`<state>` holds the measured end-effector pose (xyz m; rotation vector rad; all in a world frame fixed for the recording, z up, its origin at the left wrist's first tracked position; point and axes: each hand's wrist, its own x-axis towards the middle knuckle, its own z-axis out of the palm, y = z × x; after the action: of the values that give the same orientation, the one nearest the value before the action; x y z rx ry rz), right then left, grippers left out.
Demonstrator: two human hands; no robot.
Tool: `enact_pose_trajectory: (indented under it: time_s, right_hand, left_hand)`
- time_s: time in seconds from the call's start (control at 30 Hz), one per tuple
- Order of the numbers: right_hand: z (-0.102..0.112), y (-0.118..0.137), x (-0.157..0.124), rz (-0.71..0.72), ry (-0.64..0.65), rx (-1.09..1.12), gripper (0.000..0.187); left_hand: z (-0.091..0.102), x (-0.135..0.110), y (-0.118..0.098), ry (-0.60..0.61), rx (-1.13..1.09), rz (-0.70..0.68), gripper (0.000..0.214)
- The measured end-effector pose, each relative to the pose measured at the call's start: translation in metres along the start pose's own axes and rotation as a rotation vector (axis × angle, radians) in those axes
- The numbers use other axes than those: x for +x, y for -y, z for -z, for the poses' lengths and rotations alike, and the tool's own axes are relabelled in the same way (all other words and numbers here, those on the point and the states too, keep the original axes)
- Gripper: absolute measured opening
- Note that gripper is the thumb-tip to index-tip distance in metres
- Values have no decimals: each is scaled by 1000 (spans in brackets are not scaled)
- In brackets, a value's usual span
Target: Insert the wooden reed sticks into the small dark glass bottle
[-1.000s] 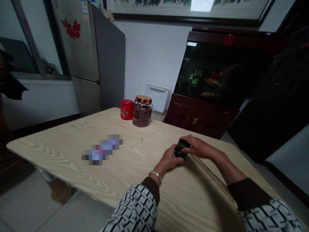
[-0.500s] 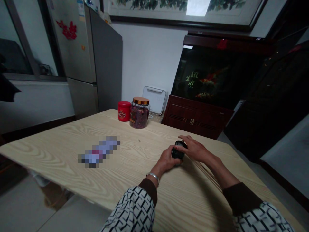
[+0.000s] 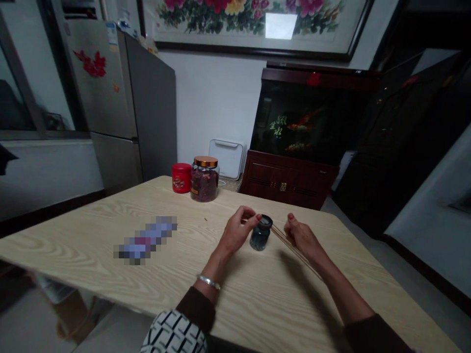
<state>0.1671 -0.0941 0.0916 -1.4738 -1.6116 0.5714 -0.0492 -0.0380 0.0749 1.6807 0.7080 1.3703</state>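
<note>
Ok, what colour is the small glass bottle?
The bottle is dark blue-green, best in the head view.

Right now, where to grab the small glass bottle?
Take the small glass bottle around its body from the left: it stands upright, the left hand is on that side, and the thin sticks run off its right, crowding that side.

A dark glass jar (image 3: 259, 236) stands upright beside slanting wooden sticks (image 3: 296, 251).
</note>
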Motion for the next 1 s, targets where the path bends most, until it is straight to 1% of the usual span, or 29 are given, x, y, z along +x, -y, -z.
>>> enact_pose_trajectory:
  time_s: [0.07, 0.1, 0.17, 0.2, 0.23, 0.27, 0.3, 0.33, 0.37, 0.43, 0.53, 0.6, 0.67, 0.73, 0.8, 0.87, 0.9, 0.93, 0.97, 1.0]
  right_hand:
    - [21, 40, 8, 56, -12, 133, 71]
    - [33, 63, 12, 82, 13, 196, 73]
    - [55, 106, 15, 132, 93, 337, 76]
    - [65, 123, 16, 148, 154, 416, 77]
    - [72, 135, 15, 161, 220, 497, 78]
    - [77, 142, 14, 166, 290, 576, 79]
    - [79, 143, 13, 163, 362, 651, 80]
    - [78, 139, 12, 153, 430, 718, 81]
    - [75, 130, 11, 138, 493, 775, 82]
    - [62, 103, 10, 93, 594, 863, 83]
    - [43, 63, 9, 22, 667, 943, 83]
    - [38, 49, 9, -7, 672, 953, 82]
    - [39, 47, 9, -22, 641, 918, 82]
    - [43, 51, 9, -36, 587, 845, 81]
    - [46, 56, 10, -52, 534, 752, 80]
    - [43, 55, 11, -73, 461, 626, 79]
    - [40, 53, 11, -88, 398, 532, 77]
    - [34, 49, 13, -102, 315, 403, 75]
    - [28, 45, 15, -107, 223, 242, 72]
    - [21, 41, 17, -103, 137, 57, 69]
  left_hand:
    - [5, 15, -43, 70, -11, -93, 49]
    - [8, 24, -65, 101, -36, -128, 54]
    - [14, 41, -105, 185, -145, -160, 64]
    - [17, 48, -121, 243, -234, -140, 68]
    - [19, 53, -133, 312, -328, -104, 71]
    - [22, 55, -140, 387, -416, -61, 74]
    - [24, 56, -142, 462, -497, -14, 75]
    - [25, 55, -138, 533, -565, 33, 77]
    - [26, 52, -130, 594, -622, 78, 77]
    - [27, 43, -105, 677, -709, 171, 78]
    - [27, 28, -67, 717, -778, 269, 78]
    - [27, 22, -52, 714, -772, 305, 78]
    - [28, 20, -48, 691, -733, 317, 77]
    - [30, 22, -51, 654, -673, 318, 78]
    - [33, 24, -55, 614, -603, 324, 79]
    - [34, 25, -53, 573, -530, 335, 79]
    - [33, 25, -48, 530, -497, 339, 78]
    - [31, 24, -40, 460, -456, 339, 73]
    - [28, 22, -29, 372, -405, 334, 66]
    - [23, 19, -17, 258, -342, 325, 56]
